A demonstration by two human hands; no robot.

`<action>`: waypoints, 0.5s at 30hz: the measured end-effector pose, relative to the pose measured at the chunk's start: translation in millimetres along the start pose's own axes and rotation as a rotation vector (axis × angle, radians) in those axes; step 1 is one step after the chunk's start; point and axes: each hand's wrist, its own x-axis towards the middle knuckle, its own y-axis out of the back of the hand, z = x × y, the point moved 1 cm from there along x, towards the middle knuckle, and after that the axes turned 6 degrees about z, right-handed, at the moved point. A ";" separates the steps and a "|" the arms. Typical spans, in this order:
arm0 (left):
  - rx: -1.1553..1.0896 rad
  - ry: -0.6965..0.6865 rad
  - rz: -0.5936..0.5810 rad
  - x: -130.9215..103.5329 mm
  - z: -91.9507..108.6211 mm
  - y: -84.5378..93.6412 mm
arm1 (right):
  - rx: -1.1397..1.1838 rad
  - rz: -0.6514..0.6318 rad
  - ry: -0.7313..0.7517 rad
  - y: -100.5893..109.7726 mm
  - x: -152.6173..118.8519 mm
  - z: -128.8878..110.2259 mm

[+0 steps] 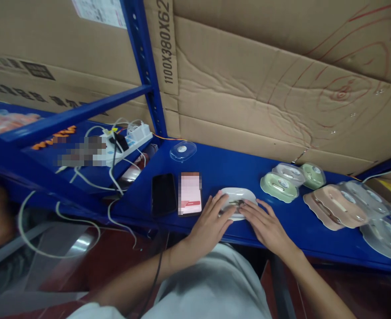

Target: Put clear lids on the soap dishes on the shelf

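Observation:
A white rounded dish (240, 192) rests on the blue shelf surface before me. Small dark and metallic-looking bits (236, 202) lie in it, partly covered by fingers and too small to name. My left hand (209, 223) reaches over the dish's left side, fingers outstretched and apart, fingertips at the rim and inside. From the right comes my right hand (265, 225), its fingers spread and slightly bent, the fingertips touching or just above the small bits. Left of the dish lie a phone with a lit screen (190, 195) and a dark phone (163, 194).
A clear lid (182, 151) lies at the back. Lidded green cases (279, 187), pink cases (335, 206) and grey cases (383, 237) stand on the right. Cables trail from a power strip (138, 135) at left. A blue upright (145, 66) and cardboard (235, 84) close off the back.

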 end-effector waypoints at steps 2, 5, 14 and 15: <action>-0.009 0.009 0.005 -1.4 -0.4 -0.2 | -0.001 0.008 0.006 -0.9 -1.1 -0.6; -0.047 0.026 0.044 -2.8 -1.0 -1.3 | 0.019 0.029 0.005 -1.5 0.4 -2.9; -0.032 -0.017 0.009 3.9 0.8 3.3 | 0.206 -0.118 -0.044 39.8 50.2 9.4; -0.039 -0.030 0.000 4.9 1.7 4.3 | 0.210 -0.105 -0.057 39.9 68.1 15.4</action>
